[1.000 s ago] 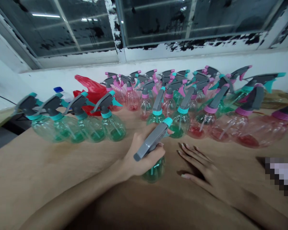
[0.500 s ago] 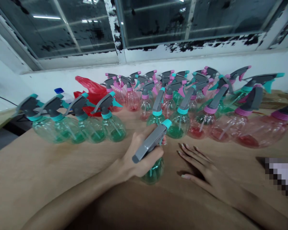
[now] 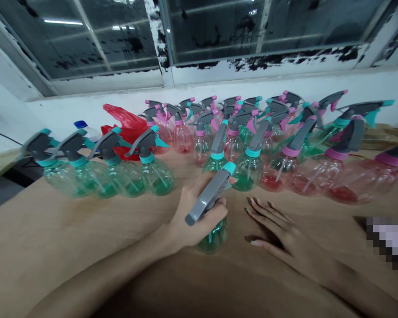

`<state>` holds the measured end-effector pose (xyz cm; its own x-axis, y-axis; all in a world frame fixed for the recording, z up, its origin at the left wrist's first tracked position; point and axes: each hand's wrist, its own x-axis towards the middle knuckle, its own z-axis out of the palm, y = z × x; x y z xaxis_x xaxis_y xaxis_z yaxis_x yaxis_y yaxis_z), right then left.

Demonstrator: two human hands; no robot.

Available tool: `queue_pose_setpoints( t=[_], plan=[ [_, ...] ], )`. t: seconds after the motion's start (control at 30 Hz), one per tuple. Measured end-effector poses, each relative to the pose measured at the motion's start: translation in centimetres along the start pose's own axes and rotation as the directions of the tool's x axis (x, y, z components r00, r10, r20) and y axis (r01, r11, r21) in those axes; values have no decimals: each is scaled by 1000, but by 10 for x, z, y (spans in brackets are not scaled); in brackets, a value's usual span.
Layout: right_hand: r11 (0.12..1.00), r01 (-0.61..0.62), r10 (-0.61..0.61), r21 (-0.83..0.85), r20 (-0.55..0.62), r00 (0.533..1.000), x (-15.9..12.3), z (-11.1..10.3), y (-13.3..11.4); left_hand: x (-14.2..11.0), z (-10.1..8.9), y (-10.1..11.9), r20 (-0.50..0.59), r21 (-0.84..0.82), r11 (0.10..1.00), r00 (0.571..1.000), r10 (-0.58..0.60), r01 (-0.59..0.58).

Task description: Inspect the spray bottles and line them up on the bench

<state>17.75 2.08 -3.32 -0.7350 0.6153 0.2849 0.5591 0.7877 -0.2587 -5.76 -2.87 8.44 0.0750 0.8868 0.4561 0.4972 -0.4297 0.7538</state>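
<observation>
Left hand (image 3: 182,225) on one sprayer (image 3: 208,197), right hand (image 3: 290,238) flat

On the left we see four green bottles (image 3: 158,176); behind them are one blue-capped bottle (image 3: 91,134) and one red bag (image 3: 129,130). Near the middle, our left fingers curl closed around the neck of the sprayer, which stands on the table (image 3: 119,221) in front of us. Beyond it, two green-based bottles (image 3: 247,174) and three pink bottles (image 3: 277,176) line up rightward; the crowd behind overlaps too much to count. Our right fingers lie extended, slightly spread, thumb apart, touching only the table.
</observation>
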Motion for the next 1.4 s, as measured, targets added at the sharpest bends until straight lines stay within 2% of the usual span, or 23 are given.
queue_pose_setpoints(
  t=[0.63,1.17,1.4],
  plan=[
    [1000,-7,7,-16,13,1000,0,-1,0,1,-2,0,16,33,998,998,-54,54],
    [1000,-27,27,14,-4,1000,1,-3,-3,0,-1,-3,25,38,999,1000,-18,17],
    [999,-31,32,20,-16,999,1,-1,-3,2,-7,-3,118,20,999,992,-45,43]
  ],
)
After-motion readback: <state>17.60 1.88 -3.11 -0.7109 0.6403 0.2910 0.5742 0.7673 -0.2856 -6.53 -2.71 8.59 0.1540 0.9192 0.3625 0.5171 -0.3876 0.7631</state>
